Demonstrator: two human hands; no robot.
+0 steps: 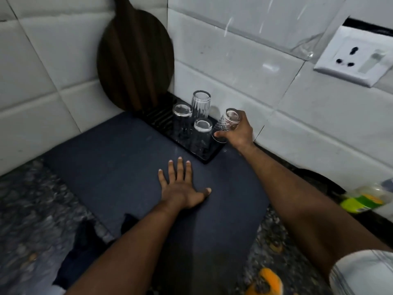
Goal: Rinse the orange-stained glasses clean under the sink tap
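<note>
Black drying tray (209,159) in the tiled corner, holding three clear glasses (201,104) upside down. A fourth, diamond-cut glass (225,126), tilted and inverted, hangs over the tray's right end, clasped by the right hand (239,130): fingers on its rim, thumb near its base. Left hand (180,187) flat, fingers spread, on the dark mat (119,167).

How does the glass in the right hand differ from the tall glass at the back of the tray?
The held glass is tilted in the right hand; the tall glass stands upside down on the black tray. The held glass is diamond-cut, the tall glass ribbed and taller. Both look clear.
</note>
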